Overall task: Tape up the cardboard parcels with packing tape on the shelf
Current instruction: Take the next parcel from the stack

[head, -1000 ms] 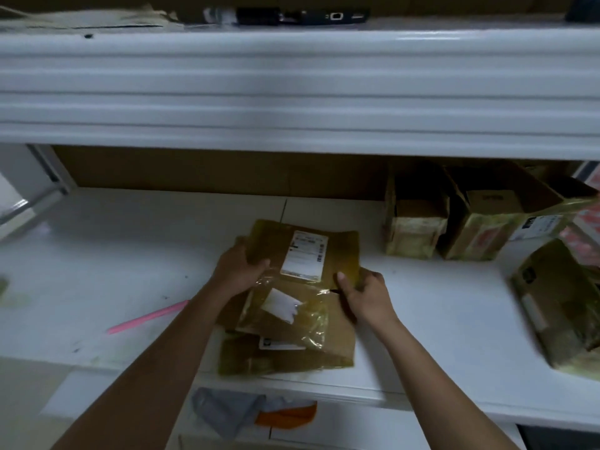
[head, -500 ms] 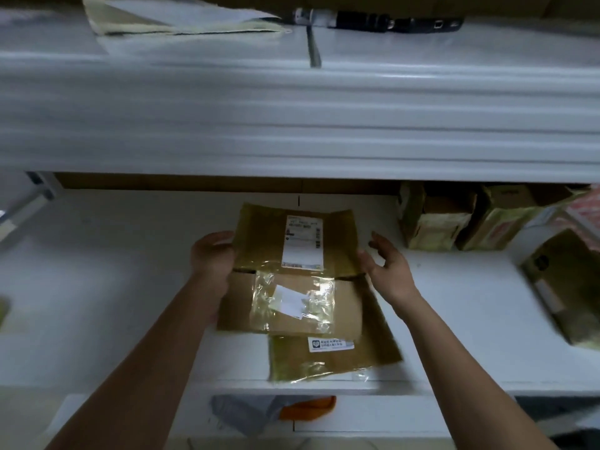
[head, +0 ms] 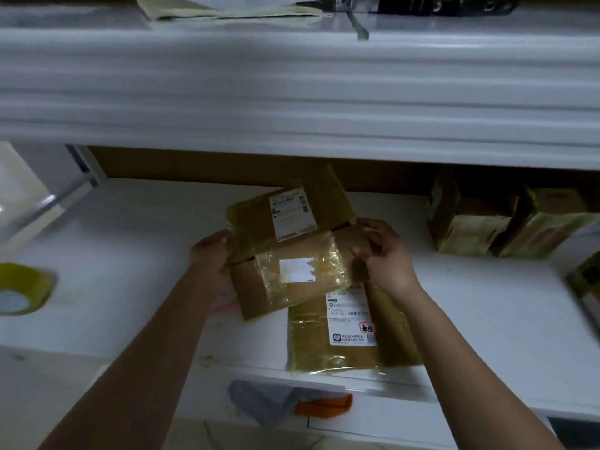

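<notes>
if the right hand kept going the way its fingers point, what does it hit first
Its fingers point left and slightly away, so the right hand would first meet the cardboard parcel it already touches at its right edge; the left hand holds the far side. Depth is hard to judge.

Tape roll [head: 22,289] cut off at left edge
</notes>
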### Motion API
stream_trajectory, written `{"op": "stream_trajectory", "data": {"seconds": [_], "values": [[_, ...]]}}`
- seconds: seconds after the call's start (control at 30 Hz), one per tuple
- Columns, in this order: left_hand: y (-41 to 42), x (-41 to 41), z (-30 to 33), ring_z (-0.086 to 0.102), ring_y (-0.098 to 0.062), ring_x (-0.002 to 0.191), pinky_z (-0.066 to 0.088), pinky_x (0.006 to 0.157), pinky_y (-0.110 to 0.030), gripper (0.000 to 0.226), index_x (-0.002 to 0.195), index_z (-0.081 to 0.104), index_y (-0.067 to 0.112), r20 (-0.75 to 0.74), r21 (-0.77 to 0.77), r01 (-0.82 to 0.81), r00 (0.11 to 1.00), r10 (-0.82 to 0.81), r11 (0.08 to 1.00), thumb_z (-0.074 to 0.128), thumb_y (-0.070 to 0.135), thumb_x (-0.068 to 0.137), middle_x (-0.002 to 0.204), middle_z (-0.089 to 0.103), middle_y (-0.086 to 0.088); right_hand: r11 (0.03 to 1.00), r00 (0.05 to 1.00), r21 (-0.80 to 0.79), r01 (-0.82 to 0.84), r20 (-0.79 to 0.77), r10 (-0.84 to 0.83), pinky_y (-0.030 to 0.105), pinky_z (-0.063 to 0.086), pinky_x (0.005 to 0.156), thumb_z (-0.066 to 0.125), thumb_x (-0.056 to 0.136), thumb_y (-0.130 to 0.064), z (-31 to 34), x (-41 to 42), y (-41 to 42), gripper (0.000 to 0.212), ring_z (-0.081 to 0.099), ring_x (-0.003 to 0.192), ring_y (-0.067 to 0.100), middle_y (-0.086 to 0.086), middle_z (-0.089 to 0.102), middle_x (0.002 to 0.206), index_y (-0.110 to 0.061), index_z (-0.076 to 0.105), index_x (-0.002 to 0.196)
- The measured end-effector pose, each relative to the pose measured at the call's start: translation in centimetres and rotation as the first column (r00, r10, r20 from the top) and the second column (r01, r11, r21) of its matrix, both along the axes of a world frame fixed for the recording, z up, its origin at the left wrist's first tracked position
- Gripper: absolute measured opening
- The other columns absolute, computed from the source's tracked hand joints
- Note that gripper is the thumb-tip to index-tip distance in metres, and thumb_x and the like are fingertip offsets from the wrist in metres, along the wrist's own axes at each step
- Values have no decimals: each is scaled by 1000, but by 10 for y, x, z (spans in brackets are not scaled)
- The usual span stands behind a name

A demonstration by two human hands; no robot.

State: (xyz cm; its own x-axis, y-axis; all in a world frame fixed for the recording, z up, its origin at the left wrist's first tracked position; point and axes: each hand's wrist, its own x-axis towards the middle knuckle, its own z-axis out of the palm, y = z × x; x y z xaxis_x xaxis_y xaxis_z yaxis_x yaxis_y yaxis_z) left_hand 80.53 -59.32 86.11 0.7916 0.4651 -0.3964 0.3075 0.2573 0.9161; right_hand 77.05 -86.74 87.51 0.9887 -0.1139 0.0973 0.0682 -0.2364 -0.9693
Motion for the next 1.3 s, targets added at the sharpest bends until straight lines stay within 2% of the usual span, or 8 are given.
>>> {"op": "stream_trajectory", "data": {"seconds": [0.1,0.27,0.67,0.8,0.9,1.1,1.2,1.3], "values": [[12,-8,17,60,-27,78,52,51,-27,35,86,57,11,21,-77,41,999,-39,996,40,-19,88,92,61,-14,999,996,-24,48,80,-46,0,42,64,56,87,11,16,10,23,34,59,85,-5,-16,61,91,-18,59,105],[57,-8,30,57,-25,69,50,45,-23,26,77,58,1,3,36,163,987,-163,986,43,-20,82,84,58,-16,998,975,-44,33,220,-22,-2,39,65,55,90,6,41,20,76,33,54,82,-18,-23,54,95,-22,56,107],[216,-13,61,60,-11,64,47,60,-21,26,85,60,22,153,278,399,880,-450,874,45,33,103,68,66,6,973,813,-229,-27,561,154,15,49,76,48,78,-5,66,29,272,29,65,86,3,-14,64,87,-14,70,94],[262,1,56,64,-17,107,52,90,-33,39,121,56,31,221,211,330,901,-373,920,37,58,99,119,66,2,949,795,-308,63,591,139,17,44,86,57,80,6,48,29,302,27,54,94,-11,-25,58,90,-13,72,90],[286,19,49,26,-31,146,22,117,-53,69,151,21,42,171,261,247,940,-296,933,42,68,91,161,22,0,957,829,-271,103,556,68,14,42,86,52,81,3,44,23,300,29,53,98,-7,-23,59,94,-21,68,89],[275,23,56,46,-21,132,38,102,-28,46,143,43,29,350,184,295,872,-343,938,30,49,104,145,48,0,907,859,-336,254,510,-52,12,24,100,55,84,-8,44,15,299,29,42,123,26,5,52,123,-35,63,90],[268,13,58,68,-4,89,50,65,-15,37,116,60,21,418,163,326,832,-365,931,30,42,106,101,68,5,953,897,-208,219,427,-113,15,41,95,57,91,-3,41,3,304,42,40,125,9,1,31,136,-35,60,118],[273,7,51,70,-8,92,53,76,-23,41,123,59,15,490,143,365,781,-387,920,33,40,105,107,69,-1,982,938,-117,146,332,-100,-3,38,79,54,96,-4,29,-8,313,54,41,128,2,-1,31,149,-28,43,143]]}}
